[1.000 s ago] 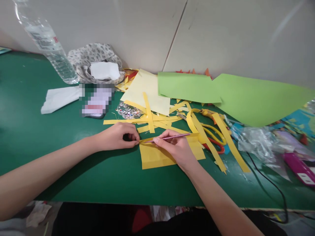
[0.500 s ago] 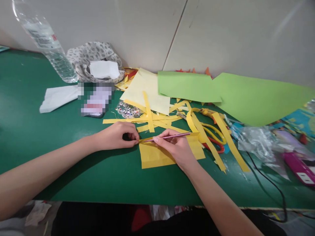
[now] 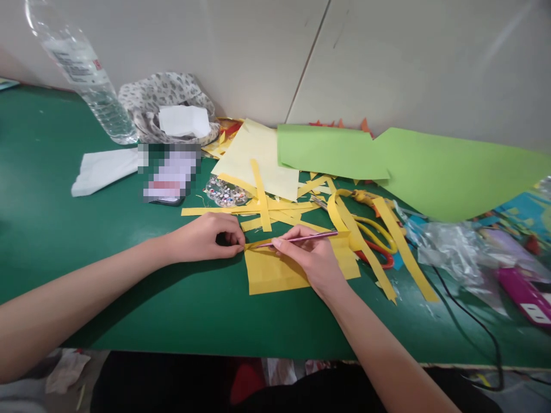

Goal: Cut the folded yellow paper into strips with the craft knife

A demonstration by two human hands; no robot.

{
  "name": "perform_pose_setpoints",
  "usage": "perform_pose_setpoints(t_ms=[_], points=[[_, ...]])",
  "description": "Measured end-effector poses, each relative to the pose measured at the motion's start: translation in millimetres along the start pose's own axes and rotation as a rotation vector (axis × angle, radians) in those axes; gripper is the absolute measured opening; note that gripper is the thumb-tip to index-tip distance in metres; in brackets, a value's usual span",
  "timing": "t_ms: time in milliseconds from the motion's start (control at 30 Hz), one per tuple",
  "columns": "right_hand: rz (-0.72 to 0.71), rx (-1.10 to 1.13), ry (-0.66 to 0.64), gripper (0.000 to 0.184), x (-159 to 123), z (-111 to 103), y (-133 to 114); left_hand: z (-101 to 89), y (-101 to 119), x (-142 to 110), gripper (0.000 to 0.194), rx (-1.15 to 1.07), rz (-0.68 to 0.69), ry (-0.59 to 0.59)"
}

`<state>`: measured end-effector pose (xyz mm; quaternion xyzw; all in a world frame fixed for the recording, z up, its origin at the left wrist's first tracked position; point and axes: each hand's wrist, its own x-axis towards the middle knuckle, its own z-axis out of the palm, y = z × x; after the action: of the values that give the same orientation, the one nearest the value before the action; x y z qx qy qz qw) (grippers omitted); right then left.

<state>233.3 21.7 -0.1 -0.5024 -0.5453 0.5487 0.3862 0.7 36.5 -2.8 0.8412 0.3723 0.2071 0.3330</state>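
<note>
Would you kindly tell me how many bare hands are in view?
2: the left hand, pinching the creased yellow paper sheet at one corner; the right hand, over that sheet, holding a slender pink stick.

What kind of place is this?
Probably a craft spot, though I can't tell whether it's at home or elsewhere. The green table holds scissors, yellow strips and light-green sheets.

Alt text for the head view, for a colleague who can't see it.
A right hand holds a slim purple tool over a creased yellow paper sheet, the tool's tip near the left hand, which pinches the sheet's far left corner. Loose yellow paper strips lie behind and to the right, with large green sheets farther back.
</note>
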Motion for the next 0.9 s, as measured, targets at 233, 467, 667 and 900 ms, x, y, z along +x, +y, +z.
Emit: perform_pose_setpoints(t_ms=[233, 467, 667, 900], points=[[-0.002, 0.011, -0.010, 0.020, 1.1, 1.4, 1.5, -0.1, 1.4, 0.1, 0.011, 0.001, -0.013, -0.001], [-0.011, -0.003, 0.016, 0.020, 1.3, -1.1, 3.7, -0.8, 3.1, 0.4, 0.010, -0.002, -0.021, -0.005], [0.001, -0.013, 0.019, 0.021, 1.3, -1.5, 3.2, -1.0, 3.0, 0.2, 0.010, 0.010, -0.020, -0.020], [0.009, -0.008, 0.010, 0.021, 0.7, -1.2, 2.3, -0.3, 0.7, -0.4, 0.009, 0.073, -0.019, -0.016]])
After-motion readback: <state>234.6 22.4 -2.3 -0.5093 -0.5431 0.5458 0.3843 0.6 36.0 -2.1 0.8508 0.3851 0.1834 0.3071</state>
